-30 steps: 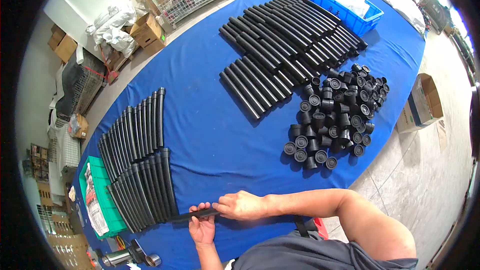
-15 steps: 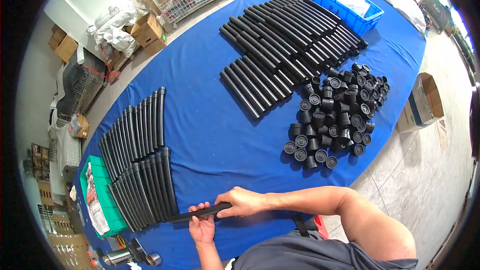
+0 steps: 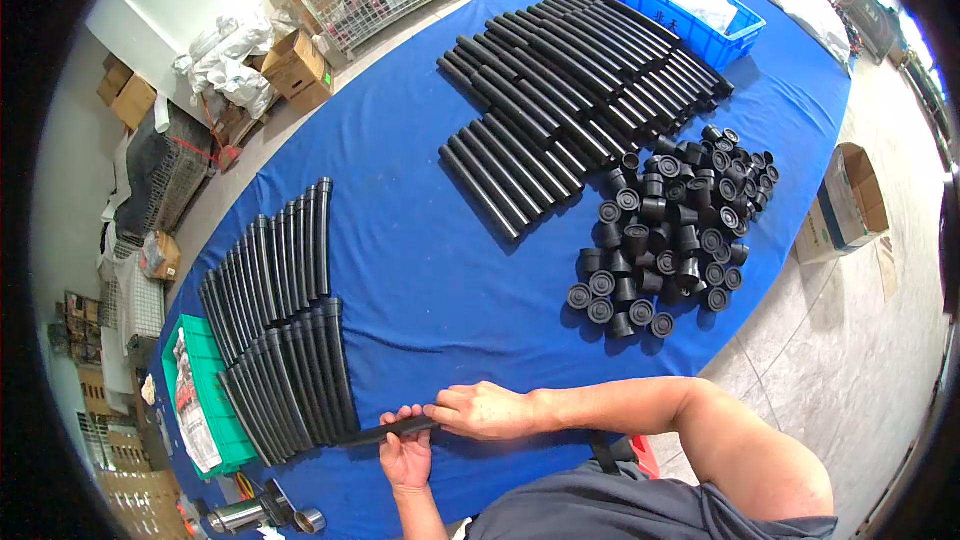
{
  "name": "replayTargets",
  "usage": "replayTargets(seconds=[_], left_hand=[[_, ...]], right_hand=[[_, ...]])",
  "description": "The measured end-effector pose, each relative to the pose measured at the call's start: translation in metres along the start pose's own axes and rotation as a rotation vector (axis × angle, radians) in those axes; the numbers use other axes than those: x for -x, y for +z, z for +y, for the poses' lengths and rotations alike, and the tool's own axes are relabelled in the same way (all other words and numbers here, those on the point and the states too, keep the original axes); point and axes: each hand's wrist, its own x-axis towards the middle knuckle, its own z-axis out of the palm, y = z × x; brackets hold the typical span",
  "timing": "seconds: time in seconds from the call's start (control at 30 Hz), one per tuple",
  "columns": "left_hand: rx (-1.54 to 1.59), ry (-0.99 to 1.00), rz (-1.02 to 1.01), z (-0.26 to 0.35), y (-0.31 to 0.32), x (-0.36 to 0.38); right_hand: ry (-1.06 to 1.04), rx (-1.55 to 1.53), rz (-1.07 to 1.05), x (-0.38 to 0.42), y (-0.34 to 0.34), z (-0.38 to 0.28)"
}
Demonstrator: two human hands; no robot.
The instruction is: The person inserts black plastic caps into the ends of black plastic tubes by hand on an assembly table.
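A black tube (image 3: 372, 434) lies slantwise in my left hand (image 3: 407, 455), whose fingers curl round it with the palm turned up. My right hand (image 3: 484, 411) closes over the tube's right end, so that end is hidden. The tube's far left end reaches the lower edge of a group of black tubes with collared tops (image 3: 295, 370), laid side by side in two rows at the left of the table. Whether a cap sits under my right fingers I cannot make out.
Plain black tubes (image 3: 540, 105) lie in rows farther back, beside a heap of black round caps (image 3: 665, 230). A blue crate (image 3: 740, 45) stands at the back and a green crate (image 3: 235, 440) at the left. Metal cylindrical parts (image 3: 240, 513) lie at the lower left.
My right hand has shifted slightly left along the tube, and its fingers have changed position over the end. The left hand holds the tube nearly where it was.
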Motion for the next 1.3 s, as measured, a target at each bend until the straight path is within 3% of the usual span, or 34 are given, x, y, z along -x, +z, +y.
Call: replayTargets(seconds=[0.1, 0.2, 0.3, 0.33, 0.47, 0.57, 0.7, 0.9, 1.0, 1.1, 1.13, 1.23, 1.27, 1.3], left_hand=[[0.005, 0.011, -0.036, -0.001, -0.004, 0.001], [-0.012, 0.012, -0.05, 0.0, -0.004, 0.0], [-0.012, 0.0, -0.036, 0.001, -0.004, 0.0], [-0.02, -0.001, -0.048, 0.002, -0.008, 0.0], [-0.038, 0.014, -0.092, 0.001, -0.012, 0.001], [-0.046, -0.011, -0.058, 0.001, -0.007, 0.0], [-0.022, -0.015, -0.067, 0.001, -0.009, 0.001], [-0.005, -0.011, -0.02, 0.0, -0.002, 0.001], [0.011, -0.005, -0.004, 0.001, -0.004, 0.001], [0.011, 0.001, -0.027, 0.0, -0.009, 0.002], [-0.011, 0.005, -0.043, 0.0, -0.008, 0.002], [-0.039, -0.003, -0.064, 0.0, -0.004, 0.0], [-0.042, -0.009, -0.066, 0.0, -0.003, 0.0], [-0.032, -0.009, -0.063, 0.0, -0.005, 0.0]], right_hand=[[0.071, -0.108, -0.046, -0.002, -0.004, 0.002], [0.668, -0.785, -0.492, -0.024, -0.044, -0.008], [0.067, -0.196, -0.019, -0.007, -0.006, -0.001], [0.101, -0.112, -0.096, -0.003, -0.006, -0.004], [0.217, -0.442, -0.167, -0.006, -0.008, 0.003], [0.174, -0.381, -0.058, -0.002, 0.002, 0.012], [0.09, -0.133, -0.129, -0.003, -0.009, 0.0], [0.155, -0.387, -0.134, -0.006, -0.006, 0.012], [0.037, -0.068, -0.097, -0.002, -0.009, -0.004], [0.122, -0.187, -0.062, -0.007, -0.016, -0.011], [0.197, -0.389, -0.059, -0.011, -0.021, -0.01], [0.681, -0.734, -0.404, -0.026, -0.051, -0.017], [0.222, -0.389, -0.063, -0.006, -0.007, 0.005], [0.147, -0.257, -0.042, -0.005, -0.004, 0.002]])
